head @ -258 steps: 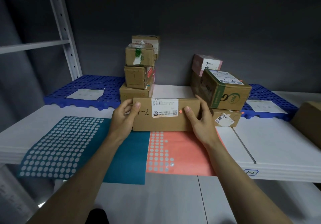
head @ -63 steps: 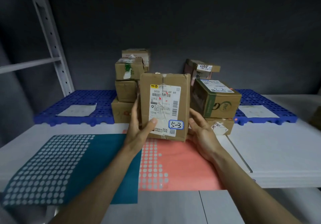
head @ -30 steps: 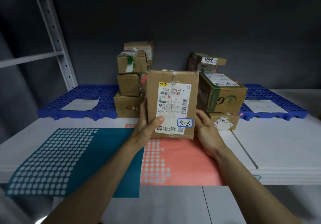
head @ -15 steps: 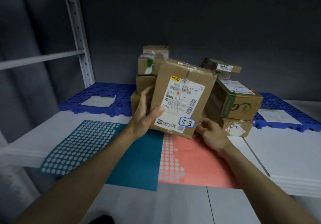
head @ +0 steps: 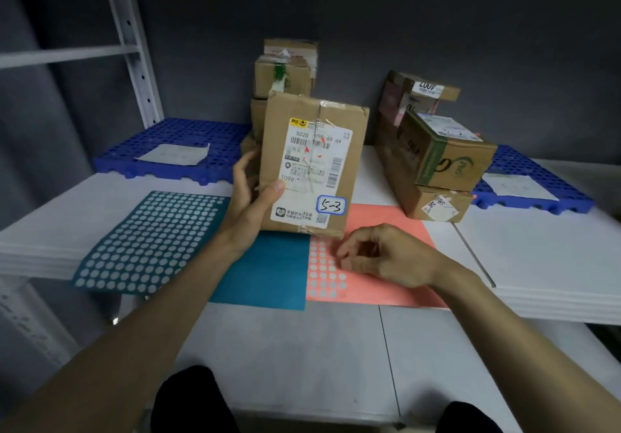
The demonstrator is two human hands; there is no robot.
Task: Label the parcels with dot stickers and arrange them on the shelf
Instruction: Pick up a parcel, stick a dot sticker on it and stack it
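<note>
Over the coral sticker sheet (head: 379, 261): right hand (head: 386, 257) curled, fingertips (head: 342, 257) perhaps pinching a dot; upright parcel (head: 312, 163) gripped in left hand (head: 248, 200).

The upright parcel marked 5-3 (head: 312, 163) blocks the middle of the shelf (head: 544, 257), hiding the left stack of parcels (head: 285, 76). Between it and the right stack of parcels (head: 433, 157) runs a narrow gap. Bare shelf lies open right of the coral sticker sheet (head: 379, 264) and in front of both blue pallets (head: 171, 150).
</note>
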